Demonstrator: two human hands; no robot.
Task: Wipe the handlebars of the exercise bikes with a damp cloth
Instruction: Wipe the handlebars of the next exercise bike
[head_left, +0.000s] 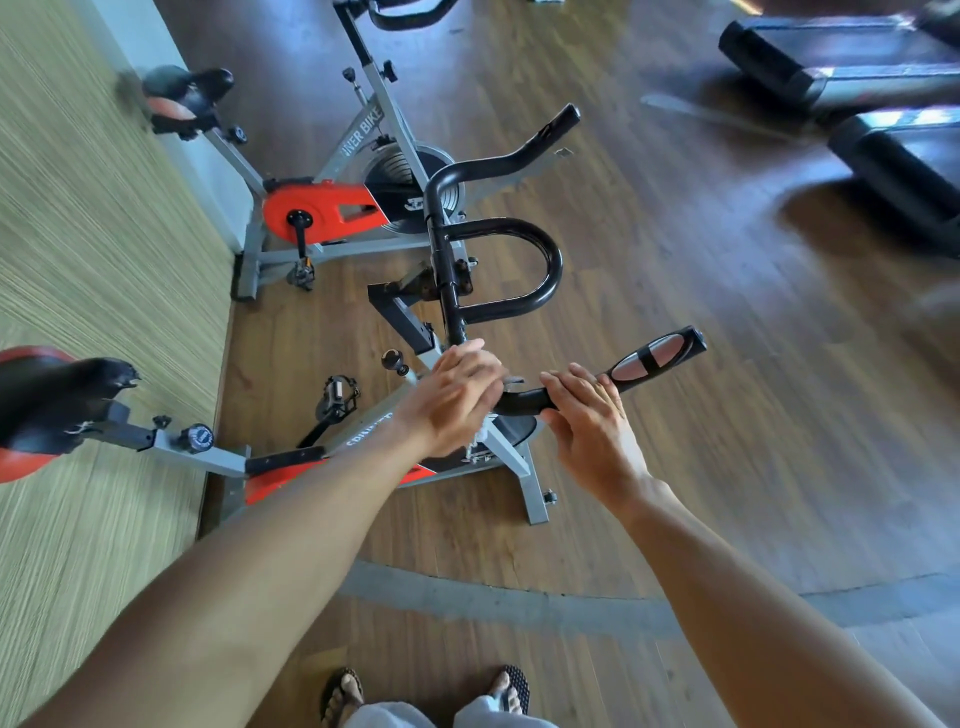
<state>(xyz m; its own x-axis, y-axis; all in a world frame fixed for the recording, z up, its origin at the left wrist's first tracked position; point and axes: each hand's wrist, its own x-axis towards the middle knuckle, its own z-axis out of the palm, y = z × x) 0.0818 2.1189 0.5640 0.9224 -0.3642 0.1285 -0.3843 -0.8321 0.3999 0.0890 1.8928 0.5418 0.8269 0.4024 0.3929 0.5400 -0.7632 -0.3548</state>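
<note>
The handlebars (498, 244) are glossy black, and the grip end (655, 357) to their right carries silver oval pads crossed by a black band. Below the handlebars, the near bike (498, 457) has a grey frame with red-orange panels and white lettering. Left of the handlebars, the far bike (332, 208) shows a grey frame, a red-orange crank cover and a black-and-silver flywheel. Both saddles are black over red. The floor (675, 291) is brown wood-grain plank, and the wall (78, 249) has a pale olive streaked pattern.
</note>
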